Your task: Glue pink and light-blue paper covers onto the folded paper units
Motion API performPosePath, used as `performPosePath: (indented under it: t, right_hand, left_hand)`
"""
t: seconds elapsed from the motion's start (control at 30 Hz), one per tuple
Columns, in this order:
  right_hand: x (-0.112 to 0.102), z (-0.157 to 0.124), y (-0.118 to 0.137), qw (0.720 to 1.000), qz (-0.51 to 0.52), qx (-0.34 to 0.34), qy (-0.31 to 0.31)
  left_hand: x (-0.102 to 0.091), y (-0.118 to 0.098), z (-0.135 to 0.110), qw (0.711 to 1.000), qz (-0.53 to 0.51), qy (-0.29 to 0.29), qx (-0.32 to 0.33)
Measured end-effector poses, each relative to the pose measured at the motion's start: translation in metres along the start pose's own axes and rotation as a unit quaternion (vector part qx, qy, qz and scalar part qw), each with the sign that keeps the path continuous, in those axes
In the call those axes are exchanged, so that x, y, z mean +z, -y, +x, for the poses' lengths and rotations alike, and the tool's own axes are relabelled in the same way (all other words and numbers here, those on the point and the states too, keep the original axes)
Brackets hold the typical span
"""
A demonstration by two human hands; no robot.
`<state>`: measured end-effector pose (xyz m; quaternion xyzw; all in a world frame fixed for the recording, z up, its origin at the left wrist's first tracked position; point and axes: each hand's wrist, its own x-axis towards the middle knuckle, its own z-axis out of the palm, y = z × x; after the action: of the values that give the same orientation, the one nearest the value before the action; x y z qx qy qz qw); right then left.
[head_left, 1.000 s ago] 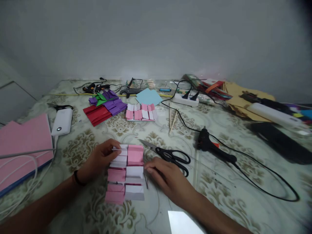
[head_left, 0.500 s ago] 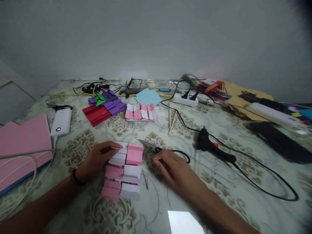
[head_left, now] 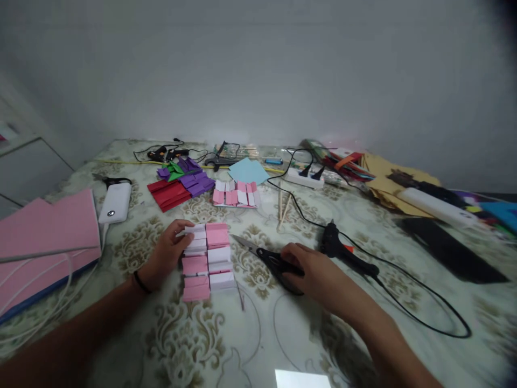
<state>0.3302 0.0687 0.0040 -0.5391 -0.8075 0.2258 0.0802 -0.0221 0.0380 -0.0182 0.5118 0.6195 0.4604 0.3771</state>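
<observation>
My left hand (head_left: 173, 249) pinches the upper left edge of a folded pink and white paper piece (head_left: 218, 254), which has pleated blocks in two columns and lies on the cloth. To its right, my right hand (head_left: 306, 265) has its fingers closed on the black handles of the scissors (head_left: 264, 255). The blades point up and left, their tip close to the paper's right edge. A similar pleated pink and white piece (head_left: 235, 194) lies farther back. Red folded paper (head_left: 168, 195) and purple folded paper (head_left: 197, 184) are left of it.
A black glue gun (head_left: 343, 250) with its cord is right of my right hand. Behind stand a white power strip (head_left: 305, 178) and light blue paper (head_left: 248, 171). A white power bank (head_left: 116, 202) and pink sheets (head_left: 48, 226) lie on the left, a black phone-like slab (head_left: 448, 250) on the right.
My right hand has moved right onto the scissors' handles, and the scissors have turned and shifted. The paper piece in my left hand sits straighter. The whole view has shifted slightly.
</observation>
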Motion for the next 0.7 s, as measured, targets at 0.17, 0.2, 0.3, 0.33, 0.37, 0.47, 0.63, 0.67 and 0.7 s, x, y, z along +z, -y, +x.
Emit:
performPosePath:
  t: [0.17, 0.2, 0.3, 0.33, 0.37, 0.47, 0.63, 0.67, 0.7]
  right_hand:
    - [-0.003, 0.0, 0.018, 0.999, -0.037, 0.003, -0.004]
    - [-0.005, -0.001, 0.019, 0.999, -0.032, -0.003, -0.009]
    - [-0.014, -0.004, 0.019, 0.999, -0.014, -0.015, -0.035]
    - [-0.017, -0.005, 0.019, 0.999, -0.008, -0.019, -0.047]
    - [-0.02, -0.006, 0.018, 0.998, -0.001, -0.023, -0.06]
    - [-0.032, -0.003, 0.013, 0.993, 0.023, -0.032, -0.112]
    - [-0.054, 0.03, 0.005, 0.979, 0.029, -0.002, -0.202]
    - [-0.057, 0.04, 0.005, 0.977, 0.02, 0.008, -0.211]
    - [-0.06, 0.051, 0.006, 0.977, 0.007, 0.015, -0.212]
  left_hand:
    - [-0.006, -0.006, 0.007, 0.999, -0.007, -0.015, 0.034]
    - [-0.008, -0.007, 0.007, 0.999, -0.004, -0.002, 0.037]
    - [-0.019, -0.009, 0.006, 0.998, 0.043, 0.036, 0.031]
    - [-0.026, -0.009, 0.006, 0.996, 0.073, 0.033, 0.038]
    - [-0.034, -0.01, 0.006, 0.992, 0.111, 0.018, 0.058]
    - [-0.071, -0.011, 0.009, 0.933, 0.34, -0.04, 0.115]
    - [-0.151, -0.001, 0.003, 0.894, 0.434, -0.111, 0.016]
    - [-0.165, 0.003, -0.002, 0.889, 0.445, -0.111, -0.004]
    - [-0.177, 0.007, -0.007, 0.885, 0.454, -0.101, -0.016]
